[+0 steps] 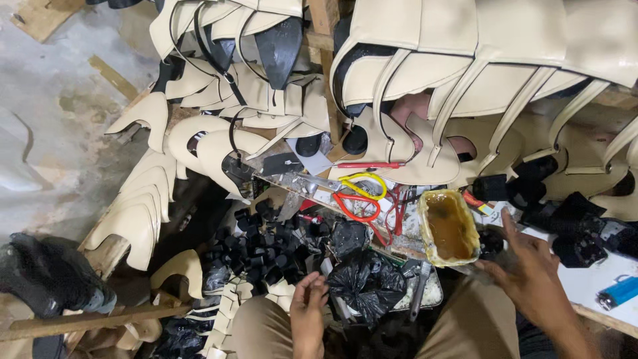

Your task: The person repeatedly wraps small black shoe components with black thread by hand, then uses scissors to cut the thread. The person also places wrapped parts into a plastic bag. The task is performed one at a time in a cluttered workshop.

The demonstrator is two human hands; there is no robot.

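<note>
My left hand [308, 311] rests low in the middle above my knee, fingers curled loosely, nothing clearly in it, next to a crumpled black plastic bag [367, 282]. My right hand [531, 269] is at the lower right, fingers spread, just right of a yellowish tub of brown glue [448, 227] and touching its lower right edge. A pile of small black heel pieces [266, 246] lies left of centre. Cream shoe uppers [465, 60] hang in rows across the top.
Scissors with red and yellow handles [359, 199] lie behind the tub. A blue lighter [618, 291] sits on a white surface at the right. Stacked cream cut pieces [143, 199] lean at the left, above a wooden bar [93, 320]. Black cloth [46, 272] is at the far left.
</note>
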